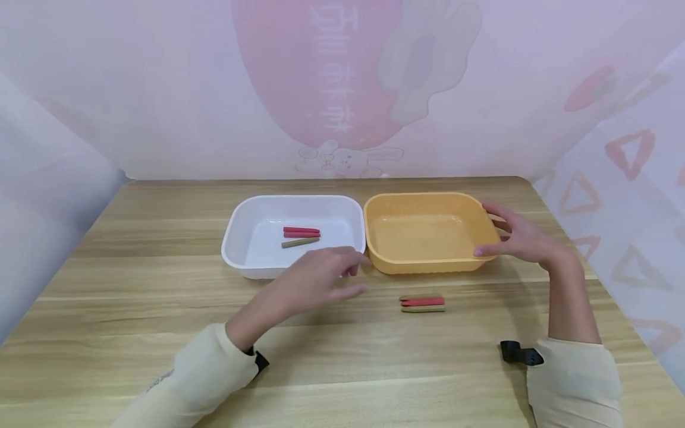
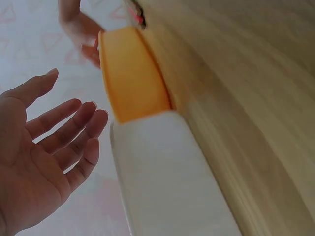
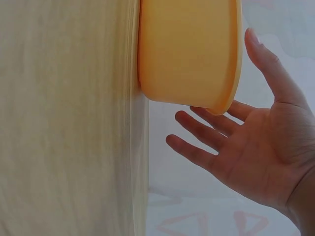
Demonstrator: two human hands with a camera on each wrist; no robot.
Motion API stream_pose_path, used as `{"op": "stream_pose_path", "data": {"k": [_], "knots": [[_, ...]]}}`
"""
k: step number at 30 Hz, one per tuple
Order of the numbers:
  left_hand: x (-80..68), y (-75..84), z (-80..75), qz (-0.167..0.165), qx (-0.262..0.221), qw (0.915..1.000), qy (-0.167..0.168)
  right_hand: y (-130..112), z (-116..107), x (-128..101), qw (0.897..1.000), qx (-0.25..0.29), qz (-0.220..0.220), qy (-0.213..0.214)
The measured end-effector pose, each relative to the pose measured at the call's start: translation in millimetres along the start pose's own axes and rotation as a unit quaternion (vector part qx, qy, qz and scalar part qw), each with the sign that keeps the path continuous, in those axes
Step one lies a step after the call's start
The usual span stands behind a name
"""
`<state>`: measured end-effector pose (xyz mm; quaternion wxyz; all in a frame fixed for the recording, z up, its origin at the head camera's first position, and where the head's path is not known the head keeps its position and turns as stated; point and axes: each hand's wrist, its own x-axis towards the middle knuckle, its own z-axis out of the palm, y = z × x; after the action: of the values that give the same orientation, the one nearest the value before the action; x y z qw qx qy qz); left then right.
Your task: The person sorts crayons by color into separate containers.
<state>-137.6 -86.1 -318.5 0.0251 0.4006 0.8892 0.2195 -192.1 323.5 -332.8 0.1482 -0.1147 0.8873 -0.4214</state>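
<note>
Working L to R across the wooden table: the white tray sits left of centre and holds three sticks, two red and one olive, lying side by side on its floor. The left hand hovers just in front of the tray's near rim w/ fingers spread and relaxed, gripping nothing; the left wrist view confirms an open palm beside the white wall, not touching it. The orange tray stands next, its left wall against the white one, prob. so both form one row; its inside is bare. In front of it, on the table, lies a second set of sticks, well apart from both hands. The right hand is at the orange tray's right rim, fingers extended and apart, thumb near the corner. Contact looks light; judged as steadying, not clamping.
</note>
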Motion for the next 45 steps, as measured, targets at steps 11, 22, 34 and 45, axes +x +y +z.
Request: {"op": "stream_pose_path", "data": {"k": [11, 22, 34, 45], "knots": [[29.1, 20.3, 21.5, -0.005, -0.017, 0.9951, -0.098, 2.3, 1.5, 0.3, 1.000, 0.007, 0.022, -0.019], [56.5, 31.1, 48.2, 0.028, 0.112, 0.9859, -0.121, 8.8, 0.1, -0.5, 0.998, 0.007, 0.046, -0.032], [74.1, 45.3, 65.2, 0.018, 0.179, 0.9731, -0.143, 6.3, 0.3, -0.9, 0.998, 0.008, 0.045, -0.039], [78.9, 49.5, 75.2, -0.002, 0.172, 0.9732, -0.152, 4.6, 1.3, -2.4, 0.998, 0.007, 0.044, -0.042]]}}
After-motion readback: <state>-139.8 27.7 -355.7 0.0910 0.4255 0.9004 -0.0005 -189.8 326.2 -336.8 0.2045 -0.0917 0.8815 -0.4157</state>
